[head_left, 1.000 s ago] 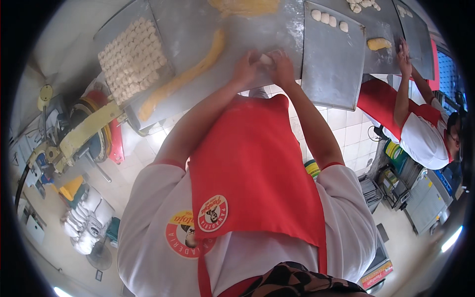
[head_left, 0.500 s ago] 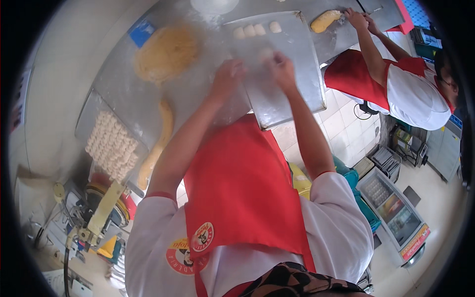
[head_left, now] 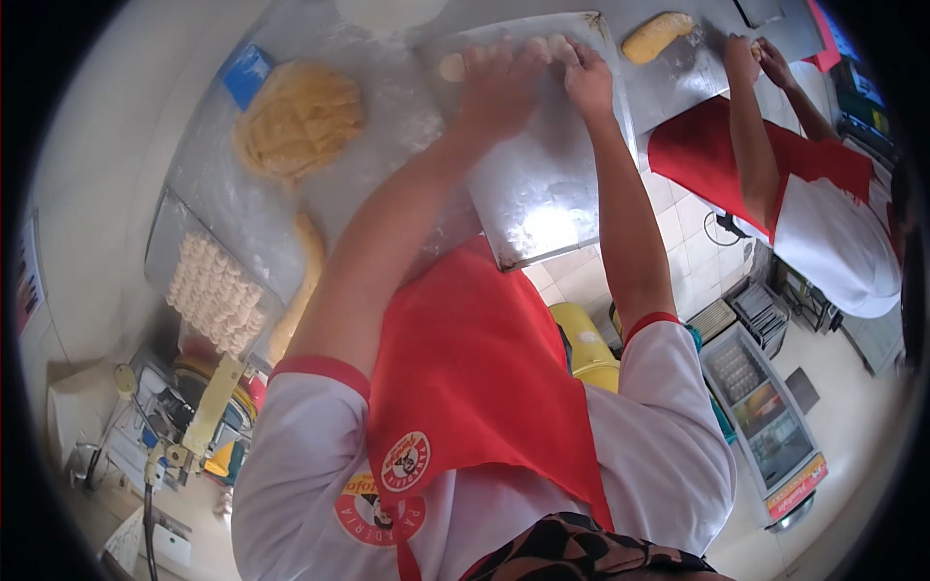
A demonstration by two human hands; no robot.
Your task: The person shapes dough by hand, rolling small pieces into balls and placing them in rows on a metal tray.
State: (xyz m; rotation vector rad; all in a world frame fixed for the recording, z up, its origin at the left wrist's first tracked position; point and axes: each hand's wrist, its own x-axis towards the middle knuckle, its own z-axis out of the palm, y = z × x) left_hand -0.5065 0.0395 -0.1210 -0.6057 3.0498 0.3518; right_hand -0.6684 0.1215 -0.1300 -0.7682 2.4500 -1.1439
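Smooth, glossy metal tray (head_left: pixel 531 174)

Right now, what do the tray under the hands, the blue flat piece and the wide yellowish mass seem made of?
Tray: likely bare metal, grey and semi-glossy, given the bright glare towards its near edge; which metal, I can't tell.
Blue piece: probably plastic, evenly coloured, with straight edges.
Yellowish mass: likely dough, soft and matte, judging by its creased top.

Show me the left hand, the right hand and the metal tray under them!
Left hand (head_left: pixel 501 87): head view, back of the hand.
Right hand (head_left: pixel 588 85): head view, back of the hand.
Metal tray (head_left: pixel 535 179): head view, bare surface.
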